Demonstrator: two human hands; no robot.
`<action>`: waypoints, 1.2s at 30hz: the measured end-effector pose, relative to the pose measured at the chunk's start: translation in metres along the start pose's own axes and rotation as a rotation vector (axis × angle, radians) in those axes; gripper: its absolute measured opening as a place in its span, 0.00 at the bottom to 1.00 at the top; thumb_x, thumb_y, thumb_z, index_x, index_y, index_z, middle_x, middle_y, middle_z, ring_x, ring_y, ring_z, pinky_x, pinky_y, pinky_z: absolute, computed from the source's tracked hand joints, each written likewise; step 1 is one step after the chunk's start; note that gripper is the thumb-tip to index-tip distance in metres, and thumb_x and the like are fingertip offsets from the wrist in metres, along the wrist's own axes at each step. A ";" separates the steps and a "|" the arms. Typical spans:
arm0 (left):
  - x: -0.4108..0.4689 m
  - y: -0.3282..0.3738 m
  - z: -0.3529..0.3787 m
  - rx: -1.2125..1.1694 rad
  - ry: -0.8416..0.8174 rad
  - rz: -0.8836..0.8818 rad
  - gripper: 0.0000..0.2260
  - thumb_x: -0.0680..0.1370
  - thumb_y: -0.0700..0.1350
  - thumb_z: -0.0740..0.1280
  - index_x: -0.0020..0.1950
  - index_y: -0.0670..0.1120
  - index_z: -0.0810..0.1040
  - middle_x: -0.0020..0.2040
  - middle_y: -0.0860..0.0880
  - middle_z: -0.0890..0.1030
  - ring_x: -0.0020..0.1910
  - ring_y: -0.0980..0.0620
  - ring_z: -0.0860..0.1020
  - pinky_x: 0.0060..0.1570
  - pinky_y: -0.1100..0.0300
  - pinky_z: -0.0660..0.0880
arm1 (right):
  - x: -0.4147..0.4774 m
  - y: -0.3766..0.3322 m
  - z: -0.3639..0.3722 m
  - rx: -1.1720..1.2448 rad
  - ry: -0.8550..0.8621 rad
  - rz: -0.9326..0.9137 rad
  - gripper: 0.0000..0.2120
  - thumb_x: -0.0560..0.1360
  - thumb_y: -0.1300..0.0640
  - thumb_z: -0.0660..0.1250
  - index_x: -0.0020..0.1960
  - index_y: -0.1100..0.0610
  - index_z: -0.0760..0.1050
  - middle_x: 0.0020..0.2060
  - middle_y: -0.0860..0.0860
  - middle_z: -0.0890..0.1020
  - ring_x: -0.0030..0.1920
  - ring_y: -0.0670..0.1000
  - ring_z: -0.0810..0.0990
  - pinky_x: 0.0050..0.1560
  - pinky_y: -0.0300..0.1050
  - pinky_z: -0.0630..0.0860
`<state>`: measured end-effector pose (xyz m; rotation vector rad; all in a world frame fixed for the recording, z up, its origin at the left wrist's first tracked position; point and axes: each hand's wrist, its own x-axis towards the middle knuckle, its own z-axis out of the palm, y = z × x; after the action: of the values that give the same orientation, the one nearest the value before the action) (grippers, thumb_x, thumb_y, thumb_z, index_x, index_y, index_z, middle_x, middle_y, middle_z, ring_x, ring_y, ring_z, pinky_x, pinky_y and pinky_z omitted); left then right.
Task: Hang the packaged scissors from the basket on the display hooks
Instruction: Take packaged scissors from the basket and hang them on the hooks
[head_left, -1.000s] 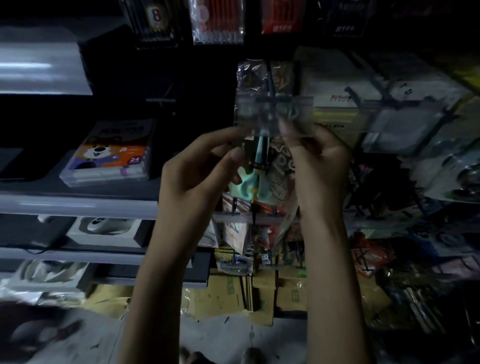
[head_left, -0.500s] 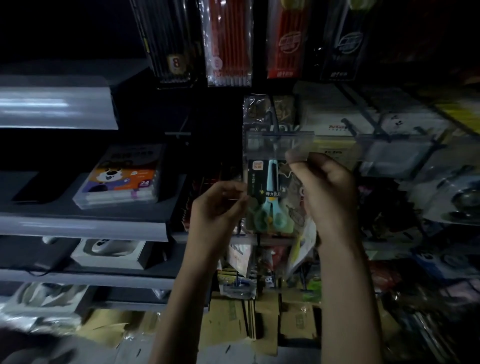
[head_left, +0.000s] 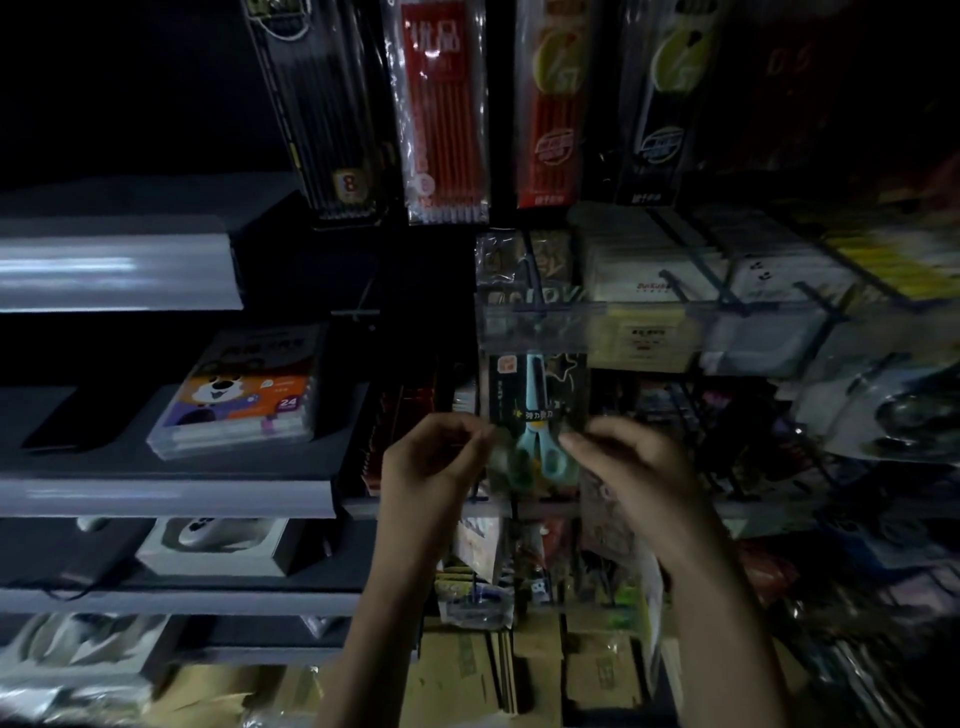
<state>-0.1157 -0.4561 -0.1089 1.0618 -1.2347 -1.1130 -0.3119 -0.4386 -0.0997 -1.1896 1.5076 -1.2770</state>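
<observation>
On the grey shelf (head_left: 171, 496) at the far left a crayon box (head_left: 239, 395) lay flat, well apart from the work. The left hand (head_left: 431, 467) had its fingers curled, their tips at the lower left edge of the packaged scissors (head_left: 535, 410); blur hid whether they pinched the pack or only touched it. The pack hung upright just below the clear price strip (head_left: 540, 325), its top hidden behind that strip (so whether its hole sat fully on a hook could not be told). The right hand (head_left: 628, 467) was curled too, one fingertip against the pack's lower right corner; I could not tell if it gripped. Further right, bare display hooks (head_left: 727, 291) stuck out over other stock.

The step looked like seating and settling the pack. Done well, both hands would have steadied the bottom corners lightly, kept the pack square to the strip, and slid it back along its hook before releasing. Letting go one hand at a time would have shown whether it hung true; a pull downward risked tearing the hang hole.
</observation>
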 end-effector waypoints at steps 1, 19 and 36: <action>-0.001 -0.002 0.001 0.017 -0.015 -0.005 0.08 0.77 0.47 0.74 0.50 0.43 0.84 0.45 0.45 0.87 0.45 0.46 0.85 0.46 0.55 0.81 | -0.001 0.003 -0.001 -0.015 -0.006 0.006 0.04 0.76 0.48 0.74 0.46 0.48 0.82 0.37 0.41 0.85 0.38 0.36 0.82 0.38 0.32 0.75; -0.003 -0.031 0.004 0.120 0.050 -0.033 0.02 0.76 0.41 0.77 0.46 0.44 0.87 0.42 0.50 0.88 0.41 0.53 0.86 0.40 0.66 0.79 | 0.004 0.024 0.017 -0.030 0.282 -0.062 0.08 0.72 0.48 0.79 0.47 0.49 0.83 0.41 0.45 0.87 0.44 0.45 0.86 0.44 0.47 0.82; 0.028 -0.033 0.021 0.033 0.211 0.022 0.01 0.77 0.40 0.77 0.46 0.45 0.87 0.41 0.50 0.88 0.42 0.54 0.87 0.41 0.65 0.80 | 0.022 0.002 0.036 -0.299 0.381 -0.121 0.13 0.76 0.50 0.75 0.60 0.45 0.83 0.50 0.43 0.87 0.45 0.42 0.84 0.41 0.45 0.83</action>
<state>-0.1382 -0.4884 -0.1357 1.1564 -1.0977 -0.9403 -0.2826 -0.4684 -0.1075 -1.2915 1.9842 -1.4554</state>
